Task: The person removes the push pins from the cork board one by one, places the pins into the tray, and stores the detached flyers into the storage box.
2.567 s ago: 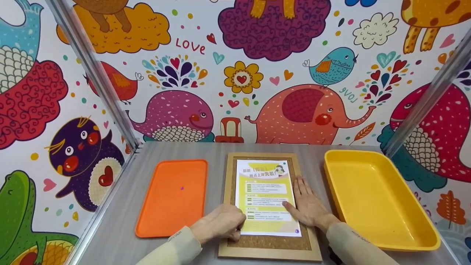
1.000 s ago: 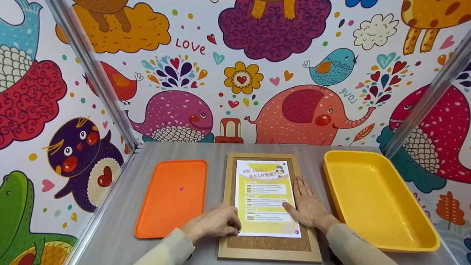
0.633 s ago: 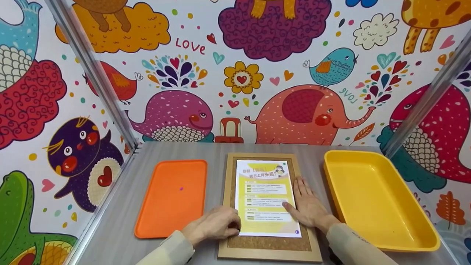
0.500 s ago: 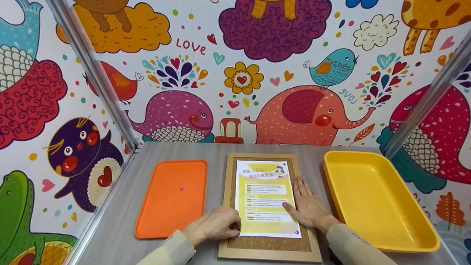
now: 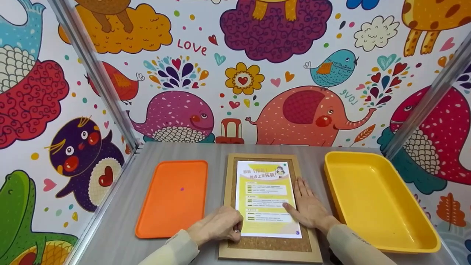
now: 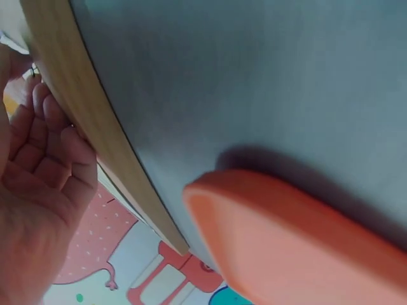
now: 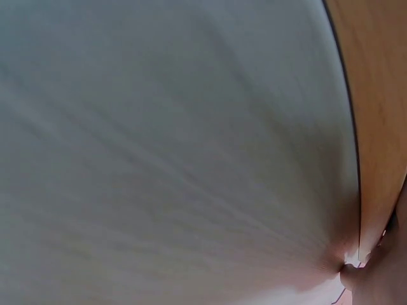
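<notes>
A printed yellow-and-white sheet (image 5: 266, 224) lies on a wood-framed cork board (image 5: 268, 243). A teal thumbtack (image 5: 284, 164) shows at its upper right corner, a purple thumbtack (image 5: 297, 232) at its lower right. My left hand (image 5: 219, 225) is at the lower left corner, fingers curled, pinching a tiny dark thumbtack (image 6: 34, 71) between thumb and fingertip; the fingers mostly hide it. My right hand (image 5: 311, 208) lies with straight fingers along the board's right side, its thumb on the sheet's right edge. In the right wrist view, little of that hand shows.
Left of the board lies an orange tray (image 5: 162, 217) holding one small purple thumbtack (image 5: 181, 188). A deep yellow bin (image 5: 382, 206) stands to the right. Grey tabletop (image 5: 217, 176) shows between them, and patterned walls with metal posts (image 5: 95, 73) enclose the table.
My left hand shifts slightly about the sheet's lower left corner, and its fingertips tilt so the small dark tack shows again. The right hand, sheet and board stay where they were.
</notes>
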`<act>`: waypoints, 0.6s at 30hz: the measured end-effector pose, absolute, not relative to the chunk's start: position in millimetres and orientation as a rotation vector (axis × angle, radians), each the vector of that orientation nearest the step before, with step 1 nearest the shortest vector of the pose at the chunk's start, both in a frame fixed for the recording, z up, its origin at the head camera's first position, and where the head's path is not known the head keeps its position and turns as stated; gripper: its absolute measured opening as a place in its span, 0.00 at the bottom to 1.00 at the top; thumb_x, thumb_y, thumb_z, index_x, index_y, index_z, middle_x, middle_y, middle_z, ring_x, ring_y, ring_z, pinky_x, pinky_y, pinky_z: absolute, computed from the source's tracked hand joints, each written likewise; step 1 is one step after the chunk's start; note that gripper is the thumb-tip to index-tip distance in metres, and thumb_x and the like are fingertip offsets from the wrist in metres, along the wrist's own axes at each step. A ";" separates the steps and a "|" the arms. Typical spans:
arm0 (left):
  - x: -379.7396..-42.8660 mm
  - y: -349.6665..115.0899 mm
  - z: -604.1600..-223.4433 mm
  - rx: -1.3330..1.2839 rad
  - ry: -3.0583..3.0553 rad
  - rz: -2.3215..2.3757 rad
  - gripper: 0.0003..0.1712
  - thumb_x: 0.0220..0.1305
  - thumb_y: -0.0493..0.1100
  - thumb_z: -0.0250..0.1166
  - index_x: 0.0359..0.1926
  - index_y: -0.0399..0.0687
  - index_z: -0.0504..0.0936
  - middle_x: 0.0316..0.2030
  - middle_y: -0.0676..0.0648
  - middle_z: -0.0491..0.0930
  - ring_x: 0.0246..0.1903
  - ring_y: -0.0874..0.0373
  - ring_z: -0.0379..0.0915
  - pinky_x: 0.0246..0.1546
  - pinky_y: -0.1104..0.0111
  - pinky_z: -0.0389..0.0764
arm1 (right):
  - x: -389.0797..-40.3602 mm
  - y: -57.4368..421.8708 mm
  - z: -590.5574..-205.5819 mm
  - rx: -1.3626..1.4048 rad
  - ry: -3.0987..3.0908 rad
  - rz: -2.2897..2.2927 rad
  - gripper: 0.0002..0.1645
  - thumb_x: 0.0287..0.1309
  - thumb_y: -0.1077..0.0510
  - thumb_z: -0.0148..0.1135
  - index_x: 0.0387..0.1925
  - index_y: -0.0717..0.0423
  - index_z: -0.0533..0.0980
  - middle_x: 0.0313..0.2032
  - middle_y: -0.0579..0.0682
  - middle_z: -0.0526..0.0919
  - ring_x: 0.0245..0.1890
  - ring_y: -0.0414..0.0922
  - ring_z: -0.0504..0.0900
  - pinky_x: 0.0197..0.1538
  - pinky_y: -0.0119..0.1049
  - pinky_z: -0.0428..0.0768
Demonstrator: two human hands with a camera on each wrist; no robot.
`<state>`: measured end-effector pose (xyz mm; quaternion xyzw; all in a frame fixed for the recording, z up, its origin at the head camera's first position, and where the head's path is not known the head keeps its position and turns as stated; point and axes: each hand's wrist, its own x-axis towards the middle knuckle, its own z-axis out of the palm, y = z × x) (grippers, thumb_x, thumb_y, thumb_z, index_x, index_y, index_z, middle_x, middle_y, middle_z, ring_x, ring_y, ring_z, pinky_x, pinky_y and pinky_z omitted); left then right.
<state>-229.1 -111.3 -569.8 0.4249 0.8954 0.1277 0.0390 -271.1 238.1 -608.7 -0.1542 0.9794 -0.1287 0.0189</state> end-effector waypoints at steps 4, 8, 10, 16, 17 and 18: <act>-226.8 -108.2 -569.3 1.325 2.784 0.254 0.09 0.46 0.45 0.75 0.24 0.57 0.81 0.20 0.65 0.68 0.21 0.69 0.61 0.21 0.77 0.61 | -270.6 238.5 -608.3 -0.473 3.041 -0.414 0.65 0.71 0.22 0.45 0.83 0.69 0.43 0.84 0.65 0.40 0.83 0.65 0.42 0.80 0.63 0.51; -223.4 -106.0 -570.0 1.368 2.820 0.154 0.07 0.44 0.45 0.73 0.25 0.57 0.82 0.21 0.62 0.70 0.20 0.67 0.59 0.19 0.75 0.62 | -270.4 239.0 -608.7 -0.476 3.037 -0.406 0.65 0.71 0.22 0.45 0.83 0.68 0.42 0.84 0.65 0.40 0.83 0.64 0.41 0.80 0.62 0.50; -222.1 -105.5 -570.6 1.410 2.837 0.118 0.07 0.45 0.45 0.73 0.25 0.56 0.81 0.21 0.61 0.71 0.20 0.67 0.58 0.18 0.75 0.61 | -270.6 239.0 -609.2 -0.480 3.038 -0.400 0.65 0.71 0.22 0.44 0.83 0.68 0.42 0.84 0.65 0.40 0.83 0.64 0.41 0.80 0.62 0.50; -218.1 -106.7 -572.5 1.547 2.876 0.020 0.11 0.51 0.49 0.73 0.25 0.53 0.79 0.21 0.57 0.71 0.21 0.65 0.59 0.19 0.74 0.63 | -270.8 238.3 -610.3 -0.493 3.046 -0.388 0.65 0.72 0.22 0.44 0.82 0.69 0.42 0.84 0.66 0.40 0.83 0.65 0.42 0.80 0.62 0.50; -218.0 -106.6 -572.2 1.562 2.877 0.011 0.11 0.52 0.49 0.73 0.26 0.53 0.79 0.21 0.57 0.72 0.21 0.65 0.60 0.20 0.74 0.64 | -271.2 238.3 -610.1 -0.491 3.046 -0.386 0.65 0.72 0.22 0.44 0.83 0.69 0.42 0.84 0.65 0.40 0.83 0.65 0.42 0.80 0.62 0.50; -217.9 -106.5 -571.8 1.571 2.879 -0.004 0.11 0.53 0.49 0.73 0.27 0.52 0.79 0.22 0.57 0.73 0.21 0.65 0.60 0.20 0.73 0.65 | -271.6 238.1 -609.9 -0.488 3.045 -0.386 0.65 0.72 0.22 0.44 0.83 0.69 0.42 0.84 0.65 0.40 0.83 0.65 0.42 0.80 0.62 0.50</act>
